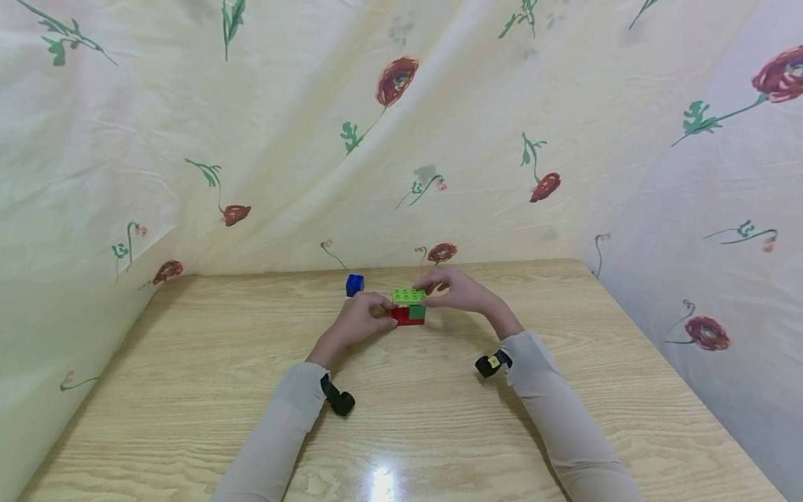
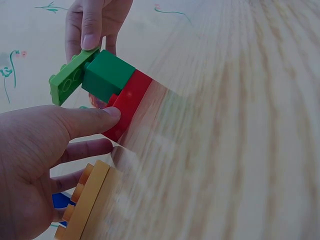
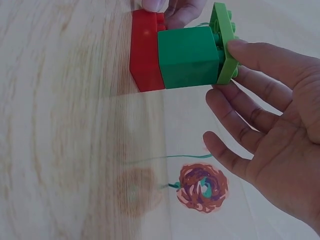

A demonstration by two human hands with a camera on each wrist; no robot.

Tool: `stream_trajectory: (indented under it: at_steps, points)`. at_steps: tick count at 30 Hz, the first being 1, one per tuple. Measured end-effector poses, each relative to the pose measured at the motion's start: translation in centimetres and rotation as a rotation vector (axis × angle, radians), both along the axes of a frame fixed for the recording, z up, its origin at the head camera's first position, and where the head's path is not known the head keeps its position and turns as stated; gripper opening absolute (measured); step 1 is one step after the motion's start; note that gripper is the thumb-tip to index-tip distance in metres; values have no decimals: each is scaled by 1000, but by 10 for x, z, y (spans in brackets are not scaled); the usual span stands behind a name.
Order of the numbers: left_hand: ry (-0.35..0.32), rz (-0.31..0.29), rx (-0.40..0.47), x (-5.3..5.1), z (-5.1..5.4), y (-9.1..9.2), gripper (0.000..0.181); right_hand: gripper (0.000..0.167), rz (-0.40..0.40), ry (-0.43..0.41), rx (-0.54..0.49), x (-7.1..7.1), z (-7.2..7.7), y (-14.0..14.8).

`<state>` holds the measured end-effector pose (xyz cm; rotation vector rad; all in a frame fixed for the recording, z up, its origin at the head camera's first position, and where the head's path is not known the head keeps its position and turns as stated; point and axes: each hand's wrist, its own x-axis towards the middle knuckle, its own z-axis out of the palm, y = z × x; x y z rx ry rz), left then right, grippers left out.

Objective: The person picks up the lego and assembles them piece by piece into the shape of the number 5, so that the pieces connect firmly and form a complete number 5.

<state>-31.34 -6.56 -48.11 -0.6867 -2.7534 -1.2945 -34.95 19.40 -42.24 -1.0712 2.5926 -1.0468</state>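
Observation:
A red brick point(image 3: 146, 52) rests on the table, and my left hand point(image 1: 362, 319) holds its left end with the thumb on the near side. On the red brick's right part stands a dark green block point(image 3: 187, 57). A flat lime green brick point(image 1: 408, 296) lies over the block, slightly tilted, with a block stud showing in the gap between them. My right hand point(image 1: 458, 290) pinches the lime brick at its right end between thumb and fingers. Beside the left hand's lower fingers is an orange brick point(image 2: 90, 202), not visible in the head view.
A blue brick point(image 1: 354, 284) stands behind the left hand near the table's back edge. Flower-patterned cloth point(image 1: 282, 139) hangs behind and along the sides of the wooden table point(image 1: 439, 418). Each wrist wears a small black camera point(image 1: 339, 399).

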Motion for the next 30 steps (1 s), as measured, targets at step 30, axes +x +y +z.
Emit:
stream_trajectory:
  at_steps: [30]
  points:
    - [-8,25,-15,2,2,1,24,30,6,29,40,4,5,-3]
